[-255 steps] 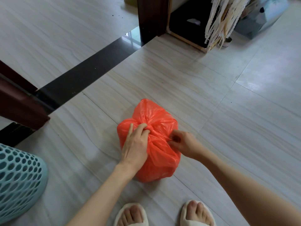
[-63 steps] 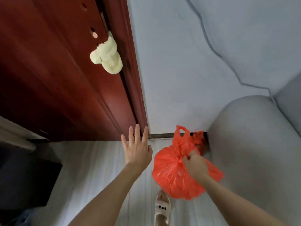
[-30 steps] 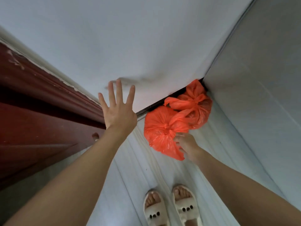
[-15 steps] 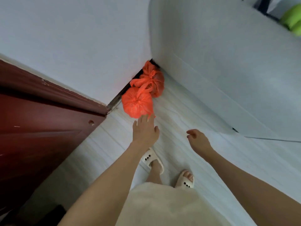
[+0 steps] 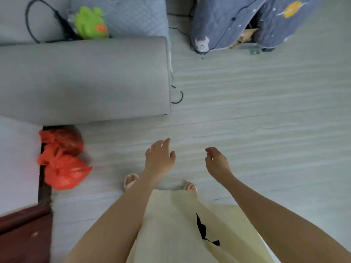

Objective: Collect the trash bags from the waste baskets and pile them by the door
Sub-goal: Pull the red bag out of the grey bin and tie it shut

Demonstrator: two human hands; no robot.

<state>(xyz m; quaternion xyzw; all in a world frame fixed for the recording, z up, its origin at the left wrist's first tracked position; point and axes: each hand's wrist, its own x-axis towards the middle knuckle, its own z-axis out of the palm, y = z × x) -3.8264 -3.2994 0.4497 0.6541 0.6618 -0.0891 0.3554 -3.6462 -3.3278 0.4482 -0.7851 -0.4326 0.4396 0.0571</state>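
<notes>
Two tied orange trash bags lie on the floor at the left, against the white wall and beside the dark red door (image 5: 22,238). The nearer bag (image 5: 65,172) touches the farther bag (image 5: 62,139), which sits in the corner by the grey sofa. My left hand (image 5: 159,157) hangs over the floor to the right of the bags, fingers loosely spread, holding nothing. My right hand (image 5: 217,163) is further right, fingers slightly curled and apart, also holding nothing.
A grey sofa arm (image 5: 85,78) fills the upper left, with a green toy (image 5: 90,22) and a black cable on the seat. Blue quilted covers (image 5: 247,21) stand at the top right. Pale wood-grain floor (image 5: 256,120) stretches ahead of my slippered feet.
My right hand set the orange bag down beside the other one and let go. Both hands have drawn away from the bags, and my view has turned right, away from the door.
</notes>
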